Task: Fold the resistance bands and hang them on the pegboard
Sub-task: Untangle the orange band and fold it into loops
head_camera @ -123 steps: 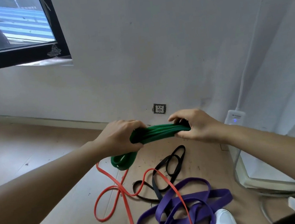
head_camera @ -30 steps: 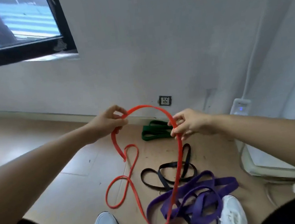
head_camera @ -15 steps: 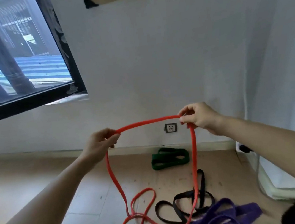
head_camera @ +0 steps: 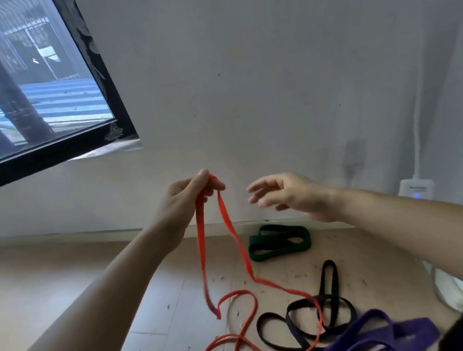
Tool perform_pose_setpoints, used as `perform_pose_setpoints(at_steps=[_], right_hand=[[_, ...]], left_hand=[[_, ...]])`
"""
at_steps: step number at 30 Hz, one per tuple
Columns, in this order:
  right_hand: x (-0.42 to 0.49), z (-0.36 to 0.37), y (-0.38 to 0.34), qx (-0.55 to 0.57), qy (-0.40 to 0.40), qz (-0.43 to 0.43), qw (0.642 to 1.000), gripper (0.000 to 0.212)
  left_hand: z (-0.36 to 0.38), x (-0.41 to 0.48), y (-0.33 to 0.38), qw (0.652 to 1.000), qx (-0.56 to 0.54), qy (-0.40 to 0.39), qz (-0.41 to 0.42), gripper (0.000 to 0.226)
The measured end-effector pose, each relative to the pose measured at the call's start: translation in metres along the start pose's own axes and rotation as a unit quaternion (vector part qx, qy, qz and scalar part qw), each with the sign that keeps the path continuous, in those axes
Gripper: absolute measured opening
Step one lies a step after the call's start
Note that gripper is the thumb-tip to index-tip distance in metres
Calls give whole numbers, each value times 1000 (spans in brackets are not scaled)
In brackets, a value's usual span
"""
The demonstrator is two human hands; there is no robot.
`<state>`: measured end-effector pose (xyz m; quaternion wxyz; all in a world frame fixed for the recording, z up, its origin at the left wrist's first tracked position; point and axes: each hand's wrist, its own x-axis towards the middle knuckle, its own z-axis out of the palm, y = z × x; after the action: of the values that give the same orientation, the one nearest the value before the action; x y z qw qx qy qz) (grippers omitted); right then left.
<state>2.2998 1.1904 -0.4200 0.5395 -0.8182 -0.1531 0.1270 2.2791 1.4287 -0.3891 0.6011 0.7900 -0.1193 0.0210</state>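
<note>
Faces a white wall (head_camera: pixel 269 68) above a pale wood floor (head_camera: pixel 48 285), with a black-framed window (head_camera: pixel 24 92) set in the wall at upper left.

Has the purple band (head_camera: pixel 376 341), the widest of the four, heaped in loose loops on the nearest part of the floor. Cut off there by the lower edge of view, and lying against the near end of the black band (head_camera: pixel 330 285).

Holds the red band (head_camera: pixel 203 266) up before the wall in the left hand (head_camera: pixel 186 198), with thumb and fingers (head_camera: pixel 211 185) curled and clamped on its top fold. Lets two strands hang from that grip down to the floor and coil there in open loops, crossing over the black band and running in against the purple one.

Has the black band spread in thin loops on the floor, between the purple heap and the green band (head_camera: pixel 279 241). Has the green band folded flat into a short bundle at the floor's far edge, at the foot of the wall, well apart from both hands.

Holds the right hand (head_camera: pixel 288 194) out just beside the left, clear of the red band, with fingers (head_camera: pixel 258 189) apart, loosely extended and gripping nothing; slightly blurred.

Shows a small white box (head_camera: pixel 415 189) with a blue light low on the wall, above the floor's far right corner.
</note>
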Motion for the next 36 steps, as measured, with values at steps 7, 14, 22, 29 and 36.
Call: perform_pose_setpoints(at_steps=[7, 14, 22, 29, 36], right_hand=[[-7, 24, -29, 28, 2, -92, 995, 48], [-6, 28, -24, 9, -12, -84, 996, 35], [-2, 36, -26, 65, 13, -85, 994, 19], [-9, 33, -42, 70, 55, -158, 983, 26], [-21, 18, -52, 110, 58, -193, 973, 29]], left_hand=[[-2, 6, 8, 993, 39, -112, -3, 36], [2, 6, 17, 949, 270, -97, 132, 21], [-2, -5, 24, 954, 253, 11, 160, 15], [2, -8, 28, 990, 70, 56, 107, 23], [19, -7, 26, 993, -105, 19, 45, 27]])
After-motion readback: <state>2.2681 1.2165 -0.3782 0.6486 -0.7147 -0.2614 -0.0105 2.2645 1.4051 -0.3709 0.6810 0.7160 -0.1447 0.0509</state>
